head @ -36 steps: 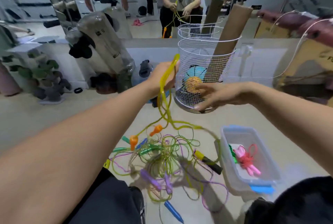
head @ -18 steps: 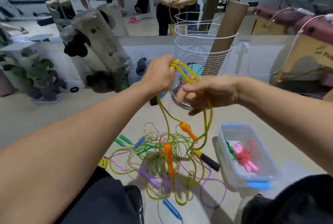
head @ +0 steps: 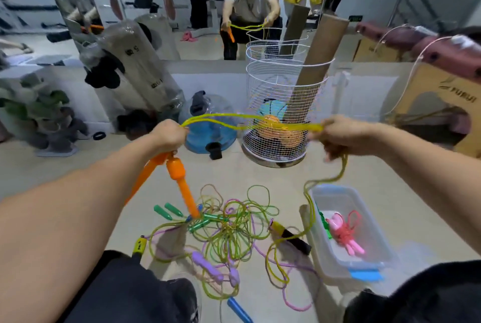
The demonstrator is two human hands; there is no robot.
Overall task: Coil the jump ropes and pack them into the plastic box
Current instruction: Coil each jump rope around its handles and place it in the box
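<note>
My left hand [head: 168, 136] grips a yellow-green jump rope [head: 234, 121] near its two orange handles [head: 179, 177], which dangle below the fist. My right hand [head: 341, 135] grips the same rope farther along, so a doubled length stretches level between my hands. The rest of that rope hangs from my right hand down past the clear plastic box [head: 364, 221] to the floor. A coiled pink rope [head: 343, 231] lies inside the box. A tangle of green, purple and blue-handled ropes [head: 226, 234] lies on the floor between my knees.
A white wire basket [head: 281, 114] with balls and a cardboard tube stands just beyond my hands. A blue water jug [head: 210, 127] lies left of it. A mirror wall behind reflects a person. Wrapped gear and weights sit at the left, cardboard boxes at the right.
My hands have moved apart, pulling the yellow-green rope taut and level between them. The orange handles have risen off the pile and now hang under my left hand.
</note>
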